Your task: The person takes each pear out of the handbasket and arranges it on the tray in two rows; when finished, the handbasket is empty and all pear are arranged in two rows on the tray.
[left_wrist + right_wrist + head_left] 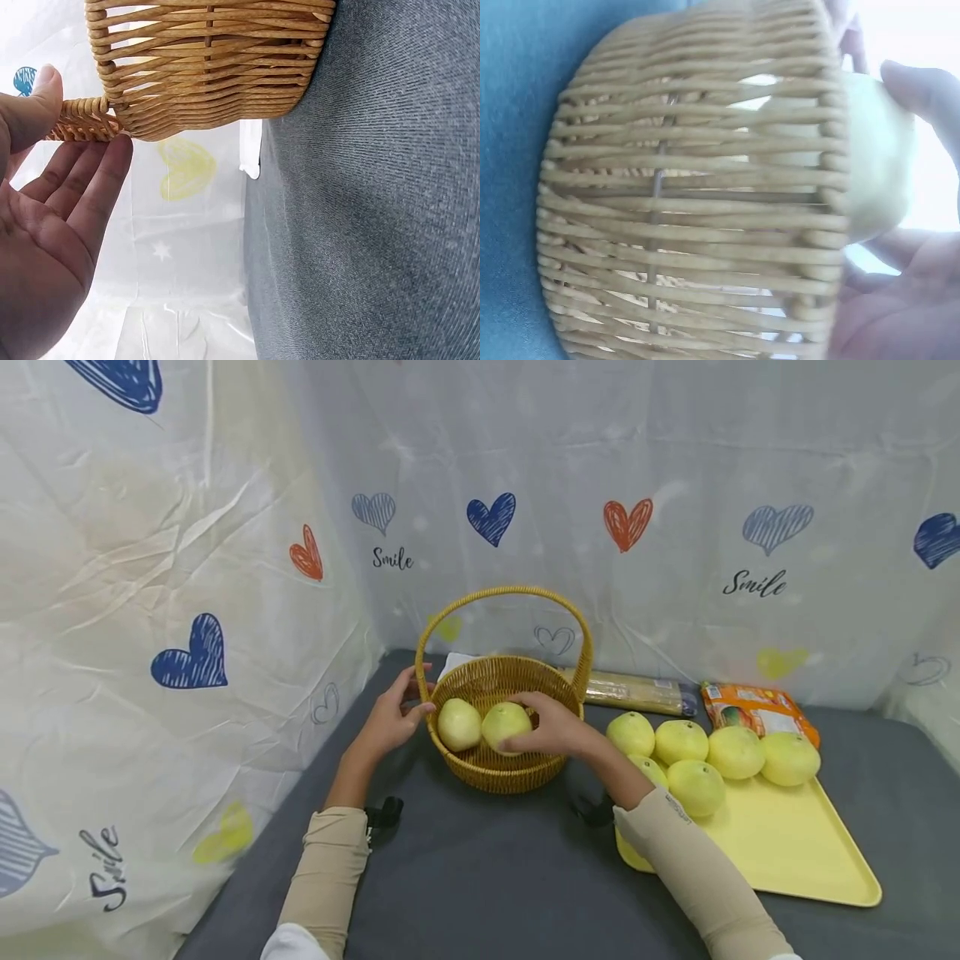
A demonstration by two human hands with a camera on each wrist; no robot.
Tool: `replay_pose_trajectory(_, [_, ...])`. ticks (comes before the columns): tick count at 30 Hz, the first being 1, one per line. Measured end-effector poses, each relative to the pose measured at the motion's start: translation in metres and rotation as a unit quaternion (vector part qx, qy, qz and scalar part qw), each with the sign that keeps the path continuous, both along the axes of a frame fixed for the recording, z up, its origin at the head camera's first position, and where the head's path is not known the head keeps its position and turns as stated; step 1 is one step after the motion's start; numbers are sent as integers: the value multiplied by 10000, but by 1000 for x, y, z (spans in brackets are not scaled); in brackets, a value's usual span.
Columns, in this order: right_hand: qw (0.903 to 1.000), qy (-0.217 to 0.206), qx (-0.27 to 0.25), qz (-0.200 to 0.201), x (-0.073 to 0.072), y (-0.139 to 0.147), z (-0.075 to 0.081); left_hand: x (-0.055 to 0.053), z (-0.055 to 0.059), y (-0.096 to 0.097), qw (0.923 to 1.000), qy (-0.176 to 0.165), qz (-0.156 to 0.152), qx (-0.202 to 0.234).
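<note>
A wicker basket [501,774] with a tall arched handle [504,590] stands on the dark table. My left hand [392,714] holds the foot of the handle on the left; in the left wrist view the thumb and fingers [88,180] lie on either side of it. A pale yellow-green round fruit [459,724], like a grapefruit, sits inside at the left. Beside it, my right hand [553,727] grips a second such fruit [504,727] at the rim. In the right wrist view this fruit [877,157] shows above the weave, between thumb and fingers.
At the right, a yellow tray [802,843] bears several more of these fruits [696,787]. Behind them lie an orange packet [761,710] and a long clear-wrapped pack [637,692]. A printed sheet [562,460] hangs behind the table and along its left side.
</note>
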State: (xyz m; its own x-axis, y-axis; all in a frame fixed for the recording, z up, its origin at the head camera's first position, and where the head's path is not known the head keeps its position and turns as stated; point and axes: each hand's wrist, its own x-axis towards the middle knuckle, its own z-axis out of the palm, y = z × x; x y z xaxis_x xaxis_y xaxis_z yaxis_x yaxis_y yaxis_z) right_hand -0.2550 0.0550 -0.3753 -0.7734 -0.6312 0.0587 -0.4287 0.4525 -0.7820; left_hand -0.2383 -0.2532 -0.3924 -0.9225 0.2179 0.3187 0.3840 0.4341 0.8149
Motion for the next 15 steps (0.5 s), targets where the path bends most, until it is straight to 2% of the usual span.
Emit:
replay_pose_trajectory(4, [9990, -131, -434, 41, 7, 5, 0, 2, -1, 0, 10000, -37, -26, 16])
replay_pose_trajectory(9, [9973, -152, -720, 45, 15, 8, 3, 3, -1, 0, 10000, -9, 9, 25])
replay_pose_trajectory(15, [9972, -48, -745, 77, 22, 16, 7, 2, 0, -1, 10000, 19, 23, -6])
